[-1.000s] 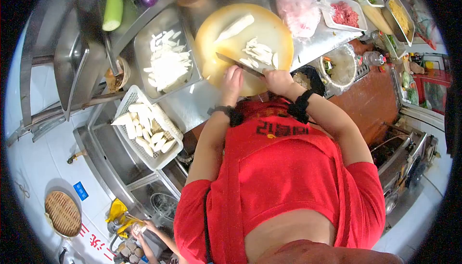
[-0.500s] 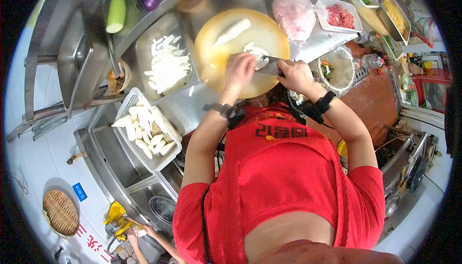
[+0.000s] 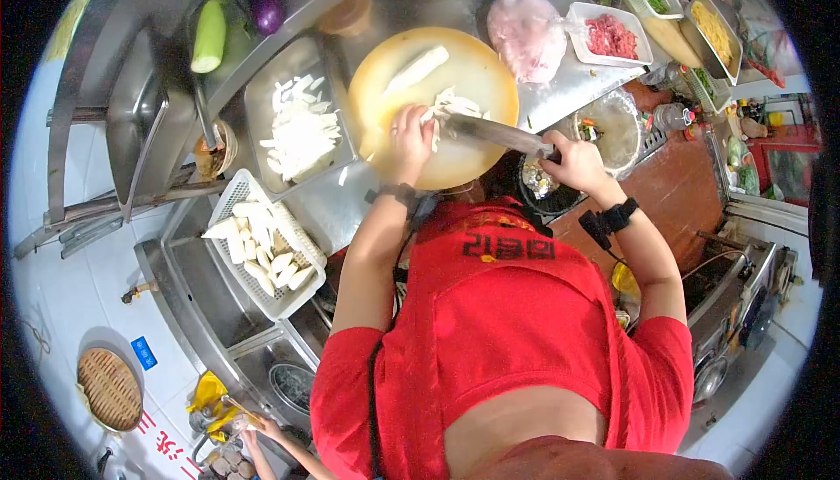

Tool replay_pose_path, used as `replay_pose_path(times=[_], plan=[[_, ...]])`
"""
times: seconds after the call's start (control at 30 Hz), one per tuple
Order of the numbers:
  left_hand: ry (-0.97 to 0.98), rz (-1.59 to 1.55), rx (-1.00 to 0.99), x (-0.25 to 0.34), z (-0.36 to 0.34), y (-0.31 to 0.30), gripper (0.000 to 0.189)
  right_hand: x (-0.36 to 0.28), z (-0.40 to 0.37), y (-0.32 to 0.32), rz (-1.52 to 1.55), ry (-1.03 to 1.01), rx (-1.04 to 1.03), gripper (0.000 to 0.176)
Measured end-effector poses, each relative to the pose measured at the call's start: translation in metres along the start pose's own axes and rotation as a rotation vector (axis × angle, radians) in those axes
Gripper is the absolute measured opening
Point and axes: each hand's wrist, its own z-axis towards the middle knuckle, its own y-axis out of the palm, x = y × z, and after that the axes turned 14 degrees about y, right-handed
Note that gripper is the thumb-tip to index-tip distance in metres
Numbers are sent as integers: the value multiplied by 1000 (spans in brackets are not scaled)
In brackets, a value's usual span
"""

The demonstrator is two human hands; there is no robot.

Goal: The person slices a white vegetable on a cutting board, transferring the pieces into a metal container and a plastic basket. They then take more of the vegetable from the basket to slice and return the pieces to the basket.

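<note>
My right hand (image 3: pixel 573 163) grips the handle of a cleaver (image 3: pixel 500 136), its blade reaching left over the round cutting board (image 3: pixel 490 60). Against the blade's far end lie sliced white vegetable pieces (image 3: pixel 453 104). My left hand (image 3: pixel 411 137) is curled at the board's near left, its fingers closed on some of these white slices. Farther back on the board rests a whole peeled white stem (image 3: pixel 418 70). To the left, a metal tray (image 3: pixel 254 95) holds a heap of cut white slices (image 3: pixel 304 134).
A white basket (image 3: pixel 284 305) of peeled white stems (image 3: pixel 262 248) stands by the sink (image 3: pixel 206 261). Behind the board are a pink plastic bag (image 3: pixel 527 35) and a tray of chopped meat (image 3: pixel 611 35). A waste bucket (image 3: pixel 626 134) sits right; another person's hands (image 3: pixel 258 432) show lower left.
My right hand has drawn the cleaver right and toward my body, showing more of its blade. My left hand has shifted slightly left and nearer to me, with slices at its fingers.
</note>
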Motion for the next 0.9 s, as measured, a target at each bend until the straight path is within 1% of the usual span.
replay_pose_path(times=[0.03,0.1,0.13,0.17,0.23,0.27,0.33,0.37,0.43,0.5,0.53,0.57,0.63,0.67,0.7,0.77,0.8,0.83,0.87,0.9], plan=[[-3,0,1,0,-4,5,36,9,3,8,-2,-2,-2,37],[43,107,49,8,-10,12,46,30,12,37,230,55,9,33],[20,115,-5,9,-12,19,54,39,19,54,480,40,-93,27],[13,116,-6,14,-12,25,54,43,24,68,478,39,-100,27],[-57,72,3,22,-9,38,60,45,30,87,1012,302,-427,24],[-66,75,3,24,-6,43,60,35,24,83,1058,331,-429,22],[-83,42,4,28,-1,53,66,31,24,99,1174,316,-436,21],[-94,43,1,33,3,54,66,24,24,104,1241,316,-436,20],[-110,18,-6,47,14,52,67,9,23,100,1208,326,-480,19],[-109,5,4,54,20,54,64,3,32,116,1144,320,-587,20],[-100,-6,18,56,21,55,62,0,36,127,1189,291,-643,21],[-106,-5,21,56,21,59,62,-19,32,111,1125,293,-643,21],[-183,-84,107,53,20,62,54,-33,30,106,1138,308,-687,20],[-232,-107,115,61,24,49,49,-36,31,106,1129,259,-694,19],[-238,-96,126,58,23,48,49,-39,31,104,1121,246,-704,19],[-174,-132,318,52,22,44,46,-48,32,93,1004,140,-690,17],[-179,-112,335,53,30,27,46,-60,30,80,1030,125,-712,16],[-157,-87,409,54,38,9,46,-72,32,70,1019,102,-725,16],[-133,-38,501,48,42,-17,46,-93,37,61,978,22,-714,16],[-120,-122,569,39,48,-34,43,-109,39,50,948,-33,-690,16]])
